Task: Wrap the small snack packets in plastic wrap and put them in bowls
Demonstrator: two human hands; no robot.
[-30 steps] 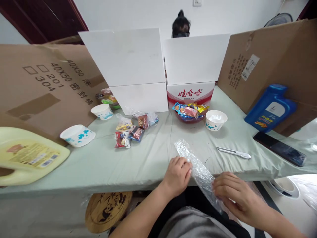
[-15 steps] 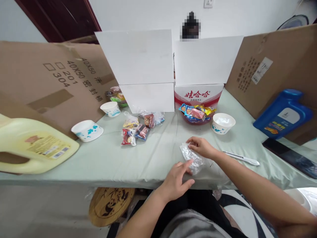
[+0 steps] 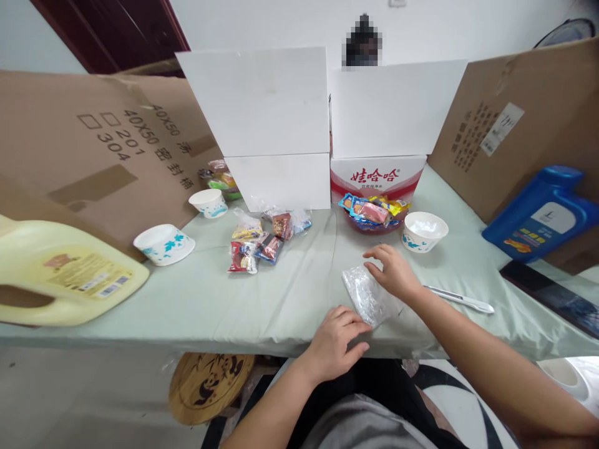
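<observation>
A crinkled clear plastic packet (image 3: 362,290) lies flat near the front of the table, between my two hands. My left hand (image 3: 337,343) rests at its lower edge, fingers stretched out and thumb apart, the fingertips touching or very near the plastic. Over the packet's upper right side hovers my right hand (image 3: 394,272), its fingers apart and nothing held in them. To the right of that hand, a white utility knife (image 3: 461,300) lies on the cloth, partly behind my forearm.
Beyond my hands stand a bowl of wrapped snacks (image 3: 374,215) and a paper bowl (image 3: 424,234). Several snack packs (image 3: 269,246) lie left of centre. A yellow jug (image 3: 79,274), blue bottle (image 3: 538,212) and dark phone (image 3: 552,299) flank the area. White boxes (image 3: 276,103) rise behind.
My right hand has let go of the plastic packet and lifted up and to the right. The packet lies flatter, and my left index finger has drawn back to its lower edge.
</observation>
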